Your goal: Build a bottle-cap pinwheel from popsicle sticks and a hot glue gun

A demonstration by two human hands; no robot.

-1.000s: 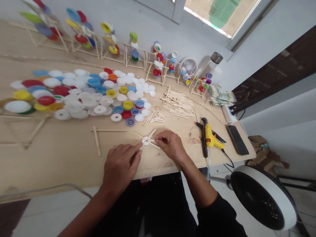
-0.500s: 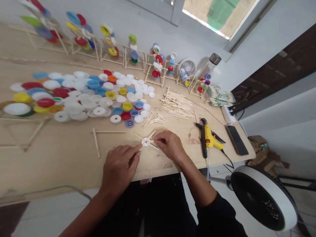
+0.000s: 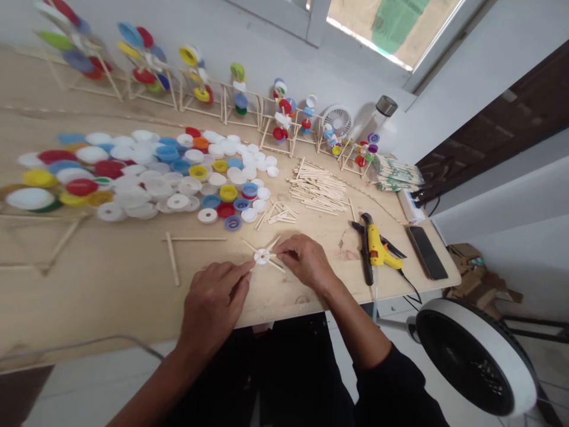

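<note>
White disc (image 3: pixel 258 254): flat on the tabletop (image 3: pixel 111 296) near its close edge, between the two hands; dark hole at centre. Spokes point to about 10, 1 and 4 o'clock, a further one at 3.
Right hand (image 3: pixel 306 261): off the disc's 3 o'clock side. Thumb and index fingers closed in a fine pinch on the outer end of a pale stick (image 3: pixel 272 255), its inner end over the disc.
Left hand (image 3: pixel 216 302): from 8 o'clock. Index tip at the disc's rim, thumb close below; cannot tell whether a stick is caught between them.
Step in hand: looks like seating and lining up the 3 o'clock spoke while the left hand steadies the disc.
Next move: would seem to call for keeping that stick pointed at the hole, disc unturned, until it sits firm; then a gentle release without a sideways nudge.
Glue gun (image 3: pixel 379 246): 3 o'clock of the disc, well apart, lying down, neither hand on it.
Stick pile (image 3: pixel 317 188): 1 o'clock; short sticks (image 3: pixel 280 213) nearer, just past 12.
Bottle caps (image 3: pixel 155 184): broad mixed-colour spread, 9 to 12 o'clock.
</note>
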